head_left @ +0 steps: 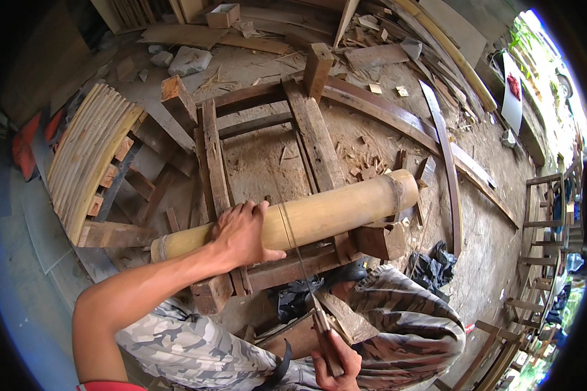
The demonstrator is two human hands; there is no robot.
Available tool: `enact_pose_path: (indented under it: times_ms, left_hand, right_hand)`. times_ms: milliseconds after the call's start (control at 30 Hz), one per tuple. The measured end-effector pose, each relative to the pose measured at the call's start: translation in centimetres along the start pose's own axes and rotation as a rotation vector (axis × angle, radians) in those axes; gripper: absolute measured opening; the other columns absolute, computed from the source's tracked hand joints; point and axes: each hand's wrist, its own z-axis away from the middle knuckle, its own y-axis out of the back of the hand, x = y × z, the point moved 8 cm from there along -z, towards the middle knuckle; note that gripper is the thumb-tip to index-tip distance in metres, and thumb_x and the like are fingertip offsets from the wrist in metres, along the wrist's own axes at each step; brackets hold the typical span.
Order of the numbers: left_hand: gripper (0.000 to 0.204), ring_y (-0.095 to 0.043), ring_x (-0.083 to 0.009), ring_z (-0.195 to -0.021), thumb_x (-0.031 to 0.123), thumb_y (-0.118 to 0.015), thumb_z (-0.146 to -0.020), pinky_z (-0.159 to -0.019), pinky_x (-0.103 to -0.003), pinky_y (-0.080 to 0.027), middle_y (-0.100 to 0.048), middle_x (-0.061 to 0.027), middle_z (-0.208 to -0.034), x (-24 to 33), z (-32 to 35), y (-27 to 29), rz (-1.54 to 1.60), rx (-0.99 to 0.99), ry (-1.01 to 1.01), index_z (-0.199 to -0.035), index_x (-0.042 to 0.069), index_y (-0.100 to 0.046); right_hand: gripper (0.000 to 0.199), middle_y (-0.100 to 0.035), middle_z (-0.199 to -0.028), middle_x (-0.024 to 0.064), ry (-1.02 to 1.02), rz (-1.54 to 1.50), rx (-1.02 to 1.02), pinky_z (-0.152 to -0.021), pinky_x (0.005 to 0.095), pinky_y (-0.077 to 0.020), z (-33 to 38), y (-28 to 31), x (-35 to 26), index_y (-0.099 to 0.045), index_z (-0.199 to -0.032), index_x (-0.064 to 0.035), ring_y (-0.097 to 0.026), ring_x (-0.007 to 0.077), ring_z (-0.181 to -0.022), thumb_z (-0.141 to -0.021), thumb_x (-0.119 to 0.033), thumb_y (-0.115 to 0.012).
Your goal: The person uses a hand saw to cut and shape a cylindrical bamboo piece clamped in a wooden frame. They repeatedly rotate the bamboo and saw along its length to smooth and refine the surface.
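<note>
A thick, pale yellow bamboo pole (346,207) lies across a wooden frame (306,130) in front of me. My left hand (241,231) presses on the bamboo from above, its fingers wrapped over the far side and its thumb on the near side. Just right of that hand, the thin blade of a saw (300,260) crosses the bamboo at a dark line round it. My right hand (342,362) is closed around the saw's wooden handle, low between my knees. How deep the blade sits in the bamboo I cannot tell.
A slatted bamboo-topped piece (98,150) stands at the left. Long planks (443,163) and wood chips (368,166) lie on the floor to the right. A black plastic bag (434,270) sits beside my right knee. Grey stones (190,60) lie at the back.
</note>
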Motion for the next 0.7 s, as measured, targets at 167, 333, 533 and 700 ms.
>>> enact_pose_path:
  times_ms: [167, 333, 533, 700]
  left_hand:
    - [0.103, -0.056, -0.039, -0.116, 0.055, -0.088, -0.064, -0.102, -0.047, -0.044, -0.054, -0.0252, -0.122, 0.7, 1.3, 0.7, -0.036, 0.06, -0.043, -0.136, -0.007, -0.046]
    - [0.094, -0.06, -0.0385, -0.111, 0.061, -0.086, -0.066, -0.099, -0.046, -0.047, -0.059, -0.0246, -0.117, 0.9, 1.5, 1.8, 0.062, 0.053, -0.044, -0.124, -0.005, -0.052]
    - [0.094, -0.068, -0.0419, -0.097, 0.069, -0.082, -0.067, -0.088, -0.05, -0.053, -0.066, -0.0266, -0.104, 1.1, 1.6, 2.7, 0.193, 0.023, -0.033, -0.116, -0.005, -0.055]
    - [0.091, -0.067, -0.0421, -0.101, 0.067, -0.082, -0.069, -0.089, -0.05, -0.052, -0.066, -0.0268, -0.107, 1.4, 1.9, 2.7, 0.131, -0.023, -0.007, -0.117, -0.005, -0.054]
  right_hand:
    - [0.063, -0.073, -0.083, 0.0181, 0.009, 0.075, 0.054, -0.064, 0.0287, -0.0549, 0.0, 1.7, 0.8, -0.058, -0.13, 0.0068, -0.073, 0.0258, -0.066, -0.071, 0.003, -0.078]
    - [0.063, -0.071, -0.077, 0.0147, -0.002, 0.086, 0.066, -0.06, 0.0268, -0.0519, -0.2, 2.2, 1.0, -0.055, -0.134, 0.0073, -0.068, 0.0215, -0.059, -0.074, 0.003, -0.075]
    - [0.058, -0.071, -0.078, 0.0147, -0.015, 0.075, 0.078, -0.061, 0.0261, -0.0521, 0.9, 2.2, 0.8, -0.059, -0.13, 0.0068, -0.069, 0.0214, -0.06, -0.073, 0.005, -0.073]
    - [0.059, -0.075, -0.094, 0.0195, 0.055, 0.031, 0.073, -0.066, 0.0274, -0.0555, 0.9, 1.8, 0.1, -0.062, -0.127, 0.0063, -0.075, 0.0266, -0.071, -0.071, 0.005, -0.077]
